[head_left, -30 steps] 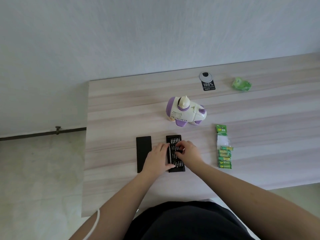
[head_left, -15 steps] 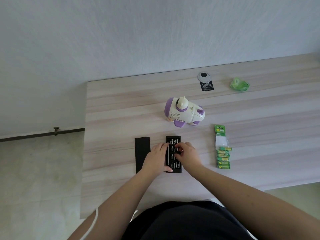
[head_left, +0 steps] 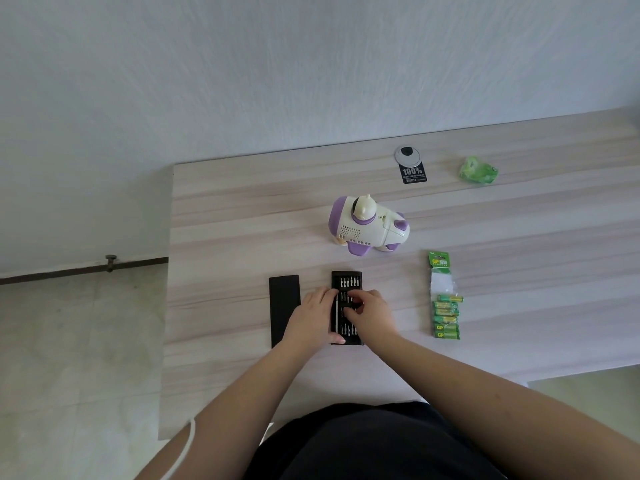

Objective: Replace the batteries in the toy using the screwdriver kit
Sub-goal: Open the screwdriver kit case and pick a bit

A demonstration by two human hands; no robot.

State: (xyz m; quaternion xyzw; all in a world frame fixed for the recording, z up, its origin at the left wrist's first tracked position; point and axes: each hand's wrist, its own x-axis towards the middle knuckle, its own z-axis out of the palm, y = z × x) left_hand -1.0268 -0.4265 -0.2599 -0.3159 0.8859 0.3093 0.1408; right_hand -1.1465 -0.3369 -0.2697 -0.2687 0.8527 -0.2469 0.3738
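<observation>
fingers in the kit, task barely begun

right hand (head_left: 372, 315) curls its fingers (head_left: 353, 304) among the bits in the open kit (head_left: 346, 282); whether they pinch one i cannot tell. left hand (head_left: 313, 318) rests relaxed on the kit's left edge, lid (head_left: 284, 306) just left of it. beyond the fingers the toy (head_left: 369, 226) stands upright, seemingly unopened; batteries (head_left: 446, 317) lie to the right, so unscrewing, swapping and closing remain. pale wood table (head_left: 225, 237), white wall, tiled floor.

The right hand (head_left: 372, 311) now sits lower over the screwdriver kit tray (head_left: 346, 282), its fingers curling onto bits nearer the wrist than a second ago.
</observation>
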